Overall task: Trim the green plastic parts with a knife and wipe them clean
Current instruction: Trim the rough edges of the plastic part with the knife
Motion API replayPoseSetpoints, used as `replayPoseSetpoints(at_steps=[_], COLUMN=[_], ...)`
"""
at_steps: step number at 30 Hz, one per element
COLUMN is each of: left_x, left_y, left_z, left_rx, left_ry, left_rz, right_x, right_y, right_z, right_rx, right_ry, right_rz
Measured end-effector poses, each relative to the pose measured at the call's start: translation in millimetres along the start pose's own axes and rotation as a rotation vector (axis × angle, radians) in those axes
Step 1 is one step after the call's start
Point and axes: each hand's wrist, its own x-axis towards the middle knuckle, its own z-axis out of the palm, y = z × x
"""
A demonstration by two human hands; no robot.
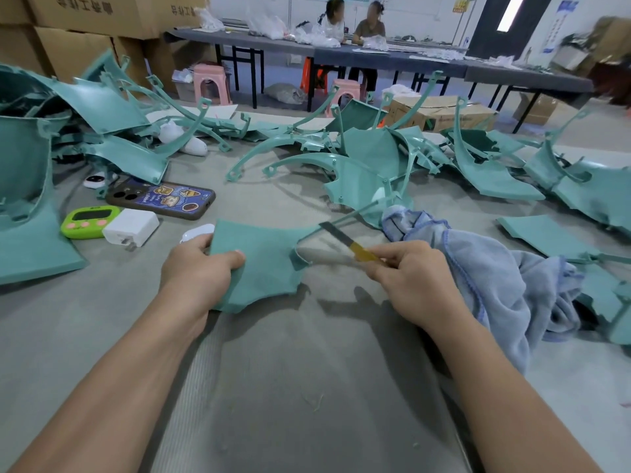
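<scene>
My left hand (198,271) grips the left edge of a flat green plastic part (263,264), thumb on top, holding it just above the grey table. My right hand (409,278) pinches a knife (348,242) with a yellow handle and a grey blade. The blade points up and left and lies against the part's thin curved arm at its upper right edge. A blue-grey cloth (495,278) lies bunched just right of my right hand.
Several more green parts (368,158) are strewn across the far table and both sides. A phone (160,199), a green timer (90,221) and a white charger (131,227) lie at left. Cardboard boxes, pink stools and two seated people are beyond.
</scene>
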Motion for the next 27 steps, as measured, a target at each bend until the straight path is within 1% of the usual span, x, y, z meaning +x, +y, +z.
replayPoseSetpoints(at_steps=[1,3,7,8,11,12,13,15,16,17,21,22,25,27], left_x=[-1,-2,-3,-2,-3,-3,-4,-3,-2,-1,1,2,6,6], left_y=[0,0,3,3,4,4,5,5,4,4,4,4,2,2], left_z=[0,2,4,3,4,4,4,3,3,3,4,3,0,1], left_rx=[-0.006,-0.02,-0.1,-0.126,-0.136,-0.133,-0.132,-0.144,-0.154,-0.16,-0.194,-0.207,-0.234,-0.238], left_ry=[0.014,0.013,-0.009,-0.023,-0.041,-0.031,-0.024,-0.019,-0.019,-0.021,-0.005,0.0,-0.014,-0.041], left_rz=[0.004,0.001,-0.054,-0.068,-0.058,-0.051,-0.049,-0.059,-0.066,-0.07,-0.089,-0.101,-0.126,-0.129], right_x=[0,-2,-7,-7,-3,-3,-4,-6,-7,-7,-8,-9,-10,-8], right_y=[0,-4,-12,-13,-11,-10,-10,-13,-14,-15,-16,-17,-20,-19], right_z=[1,5,12,13,13,12,11,9,9,10,13,14,15,15], right_rx=[0.016,0.062,0.107,0.097,0.024,0.033,0.069,0.123,0.121,0.107,0.08,0.094,0.148,0.145], right_ry=[0.022,-0.013,-0.229,-0.234,-0.065,-0.05,-0.071,-0.194,-0.249,-0.266,-0.129,-0.128,-0.198,-0.2], right_rz=[-0.001,-0.01,-0.037,-0.033,0.026,0.032,0.022,-0.014,-0.023,-0.028,-0.029,-0.036,-0.044,-0.035])
